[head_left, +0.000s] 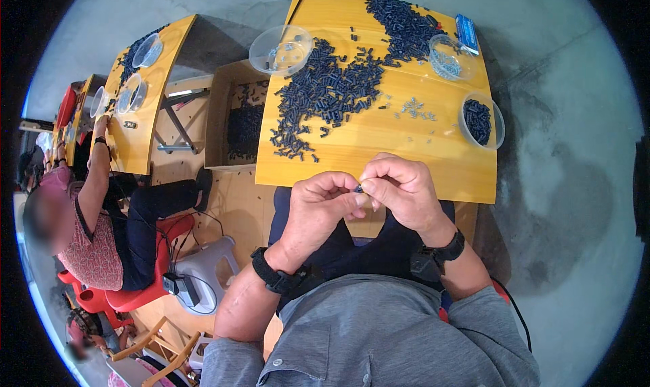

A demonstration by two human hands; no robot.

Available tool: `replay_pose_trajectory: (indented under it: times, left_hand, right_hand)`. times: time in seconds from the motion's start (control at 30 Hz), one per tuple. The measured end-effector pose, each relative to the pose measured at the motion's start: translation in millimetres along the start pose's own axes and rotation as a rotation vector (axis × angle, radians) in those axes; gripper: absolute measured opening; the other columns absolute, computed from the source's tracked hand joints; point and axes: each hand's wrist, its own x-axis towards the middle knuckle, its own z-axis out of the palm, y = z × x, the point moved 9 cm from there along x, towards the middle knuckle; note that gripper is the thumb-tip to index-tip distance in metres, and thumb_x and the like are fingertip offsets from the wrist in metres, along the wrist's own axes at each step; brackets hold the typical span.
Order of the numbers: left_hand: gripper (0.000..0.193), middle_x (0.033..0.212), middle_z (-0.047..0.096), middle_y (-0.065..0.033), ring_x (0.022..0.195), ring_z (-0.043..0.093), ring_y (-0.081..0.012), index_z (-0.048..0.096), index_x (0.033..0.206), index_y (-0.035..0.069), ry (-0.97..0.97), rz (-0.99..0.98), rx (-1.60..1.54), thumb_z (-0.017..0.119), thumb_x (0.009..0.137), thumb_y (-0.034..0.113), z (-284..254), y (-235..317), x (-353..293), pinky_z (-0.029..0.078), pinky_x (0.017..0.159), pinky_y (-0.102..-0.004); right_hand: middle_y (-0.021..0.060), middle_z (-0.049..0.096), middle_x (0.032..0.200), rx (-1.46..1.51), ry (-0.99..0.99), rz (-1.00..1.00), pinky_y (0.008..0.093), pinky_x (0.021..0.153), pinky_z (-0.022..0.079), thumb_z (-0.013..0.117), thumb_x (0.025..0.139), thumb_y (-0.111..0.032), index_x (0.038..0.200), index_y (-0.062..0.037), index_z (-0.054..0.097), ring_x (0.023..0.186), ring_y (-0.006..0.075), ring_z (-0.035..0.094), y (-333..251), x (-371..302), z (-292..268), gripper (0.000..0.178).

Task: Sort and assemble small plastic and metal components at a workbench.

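My left hand (319,203) pinches a small black cylindrical piece (359,189) between thumb and fingertips, just off the table's near edge. Fingertips of my right hand (403,187) meet it from the other side, closed in a pinch; what they hold is too small to make out. Beyond my hands, a large heap of black cylindrical pieces (332,86) spreads over the yellow table (379,160). To the right of that heap lies a scatter of small silvery metal parts (414,109).
Clear plastic tubs stand on the table: one at left (281,67), one with metal parts (447,72), one with black pieces (479,124). A blue box (466,33) sits at the far right. Left of the table is a cardboard box (219,133). A co-worker (95,234) sits at another yellow table (152,89).
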Motion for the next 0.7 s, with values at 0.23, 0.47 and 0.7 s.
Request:
replay_pose_trajectory:
  times: [0.23,0.47,0.7]
  left_hand:
    - [0.011,0.081,0.067,-0.0092,0.069,0.064,-0.0123,0.062,0.095,-0.002,0.0,-0.029,0.034,0.063,0.084,-0.001,2,3,0,0.053,0.061,-0.0228]
    - [0.011,0.083,0.068,-0.0091,0.072,0.066,-0.0135,0.065,0.096,-0.002,-0.021,-0.065,0.098,0.062,0.086,0.003,-2,-2,2,0.054,0.062,-0.0232]
    - [0.012,0.083,0.068,-0.008,0.073,0.065,-0.0123,0.066,0.096,-0.002,-0.057,-0.175,0.229,0.06,0.087,0.004,-3,-6,4,0.053,0.065,-0.0222]
  right_hand:
    - [0.0022,0.057,0.075,-0.044,-0.016,0.023,0.0207,0.054,0.046,0.057,0.088,-0.004,0.087,0.0008,0.059,0.061,0.0067,0.057,4,0,-4,0.005]
    - [0.0025,0.057,0.072,-0.028,-0.044,0.076,0.0209,0.053,0.046,0.057,0.088,-0.003,0.084,0.0006,0.058,0.06,0.0064,0.057,4,2,0,0.006]
    - [0.0052,0.056,0.075,-0.448,-0.162,-0.105,0.0238,0.056,0.045,0.054,0.085,0.003,0.085,0.0019,0.058,0.062,0.0109,0.057,-9,8,9,0.004]
